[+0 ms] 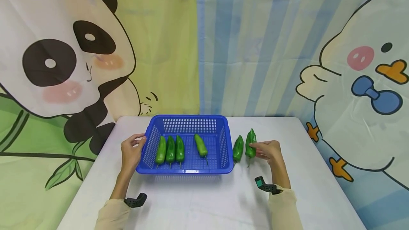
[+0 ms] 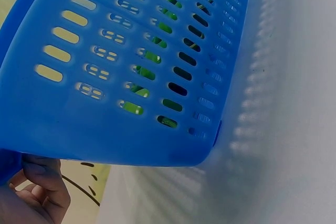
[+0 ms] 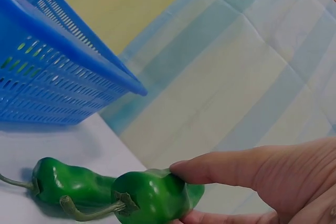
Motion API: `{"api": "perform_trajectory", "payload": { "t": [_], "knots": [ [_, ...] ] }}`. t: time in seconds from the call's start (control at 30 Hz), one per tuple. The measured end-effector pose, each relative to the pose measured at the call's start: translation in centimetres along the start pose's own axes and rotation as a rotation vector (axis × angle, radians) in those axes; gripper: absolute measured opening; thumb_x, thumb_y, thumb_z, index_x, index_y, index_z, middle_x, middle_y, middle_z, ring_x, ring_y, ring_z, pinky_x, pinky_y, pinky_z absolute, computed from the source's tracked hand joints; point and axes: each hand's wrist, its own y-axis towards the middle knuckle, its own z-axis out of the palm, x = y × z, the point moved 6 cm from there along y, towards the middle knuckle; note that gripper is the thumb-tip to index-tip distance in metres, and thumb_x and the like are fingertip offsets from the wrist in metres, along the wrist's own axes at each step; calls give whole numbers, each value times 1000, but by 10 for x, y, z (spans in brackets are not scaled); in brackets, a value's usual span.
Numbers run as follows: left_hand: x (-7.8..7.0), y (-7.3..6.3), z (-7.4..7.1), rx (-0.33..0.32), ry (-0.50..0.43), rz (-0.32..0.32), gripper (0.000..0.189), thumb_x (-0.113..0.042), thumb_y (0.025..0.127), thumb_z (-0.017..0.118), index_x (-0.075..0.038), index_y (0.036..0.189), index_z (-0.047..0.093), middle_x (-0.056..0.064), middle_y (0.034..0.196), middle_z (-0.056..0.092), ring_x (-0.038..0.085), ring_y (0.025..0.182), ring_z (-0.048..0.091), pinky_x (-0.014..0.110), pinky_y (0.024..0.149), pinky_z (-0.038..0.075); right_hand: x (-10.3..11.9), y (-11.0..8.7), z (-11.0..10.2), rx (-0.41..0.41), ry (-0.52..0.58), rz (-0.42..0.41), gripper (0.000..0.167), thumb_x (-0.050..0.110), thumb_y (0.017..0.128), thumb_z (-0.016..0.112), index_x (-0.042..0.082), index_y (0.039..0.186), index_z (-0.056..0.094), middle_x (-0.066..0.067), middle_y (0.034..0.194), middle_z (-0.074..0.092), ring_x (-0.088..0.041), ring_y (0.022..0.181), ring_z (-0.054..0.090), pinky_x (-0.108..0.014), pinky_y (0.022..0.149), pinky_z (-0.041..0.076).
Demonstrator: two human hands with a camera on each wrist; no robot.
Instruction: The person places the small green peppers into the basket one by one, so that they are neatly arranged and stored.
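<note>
A blue plastic basket [image 1: 184,171] with slotted walls stands on the white table, several green chili peppers [image 1: 180,149] lying inside it. My left hand [image 1: 131,152] grips the basket's left rim; in the left wrist view its curled fingers [image 2: 50,182] show under the rim. To the right of the basket, my right hand [image 1: 269,150] pinches a green pepper [image 1: 250,143] between thumb and fingers, stem toward me. In the right wrist view, the held pepper [image 3: 152,195] is in front of another pepper [image 3: 68,182], which lies on the table beside the basket.
The white table [image 1: 204,201] reaches out in front of the basket and to both sides. Behind it hang printed curtains [image 1: 243,45] with a panda and a white bird. A black strap device [image 1: 268,186] sits on each wrist.
</note>
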Motion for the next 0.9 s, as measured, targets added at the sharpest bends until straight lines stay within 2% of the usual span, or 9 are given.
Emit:
{"api": "perform_trajectory", "payload": {
  "t": [0.37,0.57,0.8,0.9],
  "knots": [
    [-1,-1,0,3,9,-10,33,-25,109,68,-1,131,76,30,105,76,2,62,66,17,58,54,10,-2,1,27,24,-5,53,16,90,89,-10,129,64,-1,82,76,-11,71,74,-33,78,67],
    [-1,-2,0,-2,9,-2,32,-24,109,69,-2,130,76,30,105,77,2,63,66,17,59,54,18,-7,4,53,66,-34,51,14,91,88,-12,127,63,-2,80,76,-12,68,77,-28,70,66],
    [0,-2,0,-2,16,-4,32,-24,109,69,-2,130,76,30,105,77,2,62,66,16,59,54,24,-5,11,162,108,-54,53,16,94,85,-16,131,62,-1,78,78,-11,68,78,-28,70,66],
    [0,-1,0,-4,15,-7,32,-24,109,69,-2,130,76,30,104,77,3,61,66,17,58,53,26,-3,15,193,122,-59,49,15,95,83,-15,128,62,-1,76,78,-11,67,78,-28,69,66]
  ]
}}
